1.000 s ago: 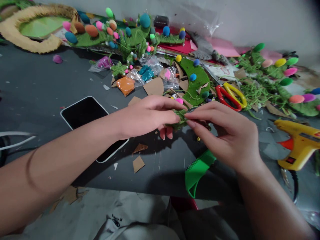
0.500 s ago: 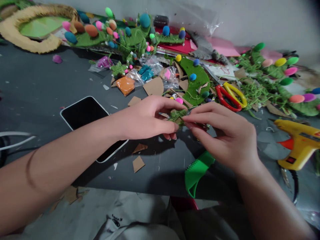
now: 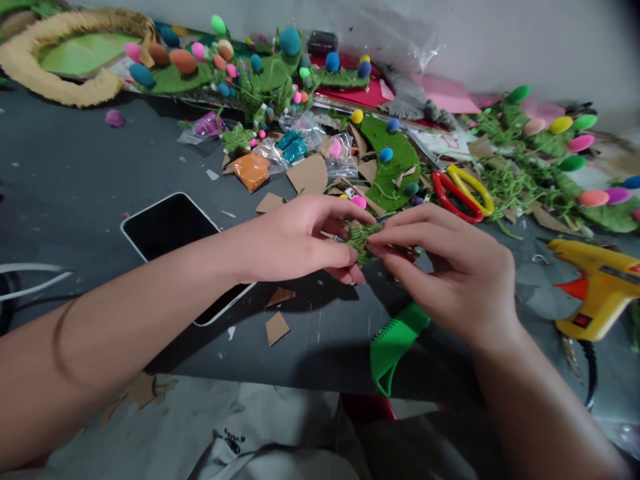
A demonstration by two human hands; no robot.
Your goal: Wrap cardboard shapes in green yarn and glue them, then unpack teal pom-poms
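Between both hands is a small piece wrapped in green yarn [image 3: 361,241], partly hidden by the fingers. My left hand [image 3: 305,239] is closed on it from the left, thumb below and index finger above. From the right, my right hand [image 3: 443,263] pinches the piece's edge with thumb and fingertips. Below my right hand lies a curved green plastic piece with a toothed edge [image 3: 397,343]. Under my left forearm rests a phone [image 3: 175,223] with a dark screen and white rim.
Red-and-yellow-handled scissors [image 3: 463,193] lie beyond my right hand. A yellow glue gun [image 3: 593,283] sits at the right. Cardboard scraps [image 3: 277,328], small bags of coloured clay [image 3: 251,171] and green shapes with coloured balls [image 3: 270,73] cover the back. A tan ring [image 3: 20,60] lies far left.
The green yarn piece has turned slightly and shows more of its wrapped side. My left fingers have shifted a little; both hands stay in nearly the same place.
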